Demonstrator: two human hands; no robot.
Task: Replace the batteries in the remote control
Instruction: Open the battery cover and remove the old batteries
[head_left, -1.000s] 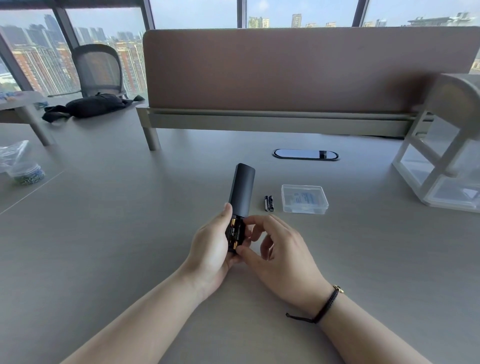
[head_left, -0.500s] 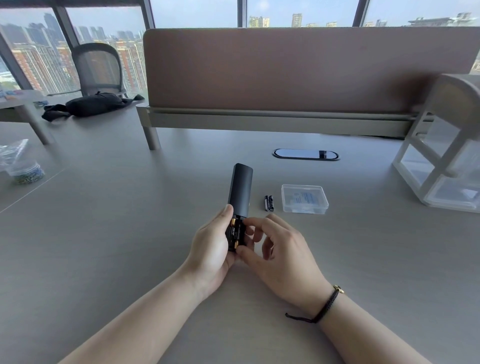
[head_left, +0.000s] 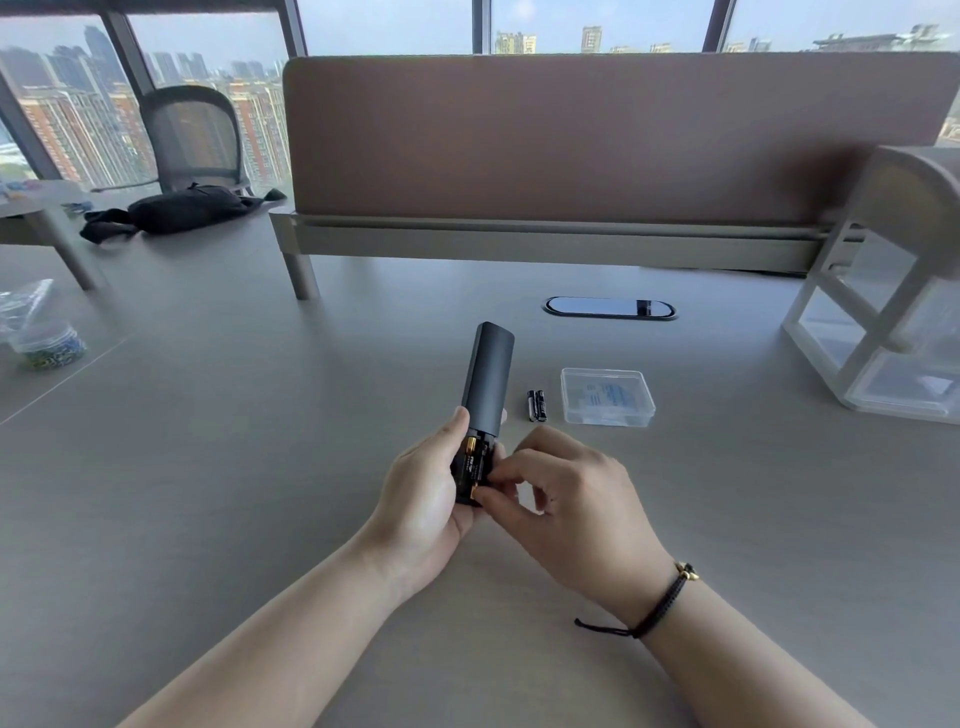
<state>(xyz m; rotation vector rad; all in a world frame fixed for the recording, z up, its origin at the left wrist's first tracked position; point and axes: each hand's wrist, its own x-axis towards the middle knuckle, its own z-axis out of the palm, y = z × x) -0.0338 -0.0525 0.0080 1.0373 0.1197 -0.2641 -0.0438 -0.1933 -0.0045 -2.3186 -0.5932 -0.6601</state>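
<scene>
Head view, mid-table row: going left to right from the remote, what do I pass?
remote control → two loose batteries → clear plastic box → white storage rack

Loose batteries (head_left: 537, 405) between remote (head_left: 487, 376) and box (head_left: 607, 397)

An office high up in a city: a long grey desk (head_left: 208, 467) with a brown divider panel (head_left: 597, 140), a cable port (head_left: 609, 307), a mesh chair (head_left: 192, 137), and tall windows (head_left: 384, 26) facing tower blocks.
</scene>
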